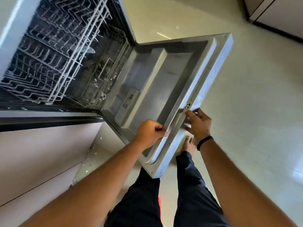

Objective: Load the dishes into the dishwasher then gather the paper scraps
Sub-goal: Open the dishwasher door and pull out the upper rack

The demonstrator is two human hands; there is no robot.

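A: How is the grey stainless-steel dishwasher door [165, 82] being held?

B: Its top edge is gripped by both hands. The left hand [150, 133] is curled over the inner lip near the door's left corner, thumb on top. The right hand [199, 124] is wrapped round the outer edge just beside the small latch [188, 104], with the thumb laid along the rim.

A: And where is the dishwasher itself?

B: It is set under the counter at the upper left, its door dropped open toward the floor. The white wire racks [54, 59] can be seen inside; no dishes can be made out in them, though the picture is blurred there.

A: So which step is judged to be in hand?

B: Most likely the door is being lowered for loading, though a closing move cannot be ruled out.

A: How should it be done well?

B: The door should be guided evenly by both grips, never dropped on its hinges. Fingers should be kept off the latch, and the bare foot [189, 143] below the door's edge should be kept back. The small pale scraps [91, 161] on the cream tiled floor [254, 95] are left for later.
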